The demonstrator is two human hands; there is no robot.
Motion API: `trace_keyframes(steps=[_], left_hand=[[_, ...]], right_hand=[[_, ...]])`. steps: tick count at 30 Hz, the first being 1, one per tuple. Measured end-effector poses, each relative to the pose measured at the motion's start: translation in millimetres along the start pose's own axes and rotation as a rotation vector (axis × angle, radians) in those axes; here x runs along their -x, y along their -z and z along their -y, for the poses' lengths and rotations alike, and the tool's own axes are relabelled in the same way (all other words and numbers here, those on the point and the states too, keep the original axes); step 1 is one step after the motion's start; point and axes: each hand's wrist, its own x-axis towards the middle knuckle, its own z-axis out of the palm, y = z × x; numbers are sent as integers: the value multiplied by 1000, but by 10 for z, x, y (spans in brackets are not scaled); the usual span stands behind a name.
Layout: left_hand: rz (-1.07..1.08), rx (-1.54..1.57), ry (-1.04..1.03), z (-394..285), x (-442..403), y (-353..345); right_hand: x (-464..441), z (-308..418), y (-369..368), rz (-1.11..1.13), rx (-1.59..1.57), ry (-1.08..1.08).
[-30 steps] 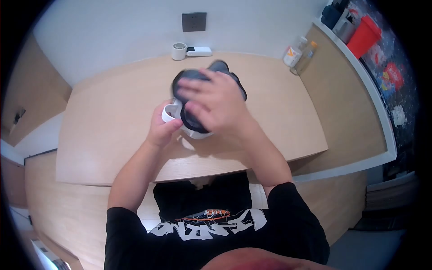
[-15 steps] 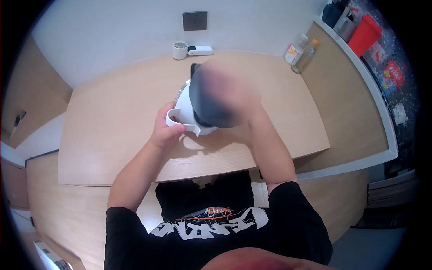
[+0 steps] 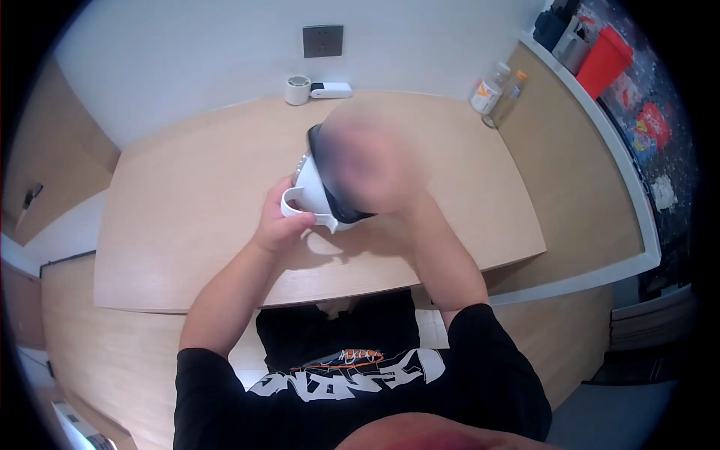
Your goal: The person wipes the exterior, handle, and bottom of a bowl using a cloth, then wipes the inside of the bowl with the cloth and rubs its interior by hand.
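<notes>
Starting from the left, the worktop [image 3: 165,217] runs bare to its left edge. Near the middle of its front edge, the left hand [image 3: 281,219] is clamped on the handle of a white handled vessel [image 3: 313,193], thumb over the handle and fingers behind. The vessel sits a little left of the worktop's centre, towards the front edge, with a shadow beside it on the front side.

By the back edge, left of centre, a small white cylinder [image 3: 298,91] stands just beside a flat white-and-black device [image 3: 331,91], below a dark wall socket [image 3: 322,41].

A dark piece [image 3: 324,161] covers the vessel's right side. The right hand [image 3: 384,169] is over it, blurred; whether its fingers are closed cannot be told. The two hands are apart, on opposite sides of the vessel.

At the back right corner stand a clear labelled bottle [image 3: 489,91] and, just beside it, an orange-capped bottle [image 3: 508,101]. Farther right, a red container [image 3: 604,64] is on the partition's ledge [image 3: 604,124].
</notes>
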Motion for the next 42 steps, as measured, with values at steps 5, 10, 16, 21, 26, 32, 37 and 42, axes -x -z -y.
trace_keyframes(steps=[5, 10, 16, 21, 26, 32, 37, 42], left_hand=[[7, 5, 14, 73, 0, 45], [-26, 15, 94, 40, 42, -11], [43, -25, 86, 23, 22, 47], [28, -351, 60, -191, 33, 48], [38, -295, -104, -251, 52, -73], [-39, 62, 121, -221, 63, 42], [-182, -51, 140, -339, 46, 2], [-119, -60, 28, -504, 70, -72]], right_hand=[[42, 337, -94, 19, 275, 99], [26, -41, 0, 49, -74, -207], [330, -824, 106, 134, -71, -287], [380, -816, 141, 138, 177, -103], [398, -797, 72, 119, 88, -194], [209, -335, 94, 122, -209, -436], [202, -203, -2, -22, -311, -383], [209, -103, -6, 19, -123, -228]])
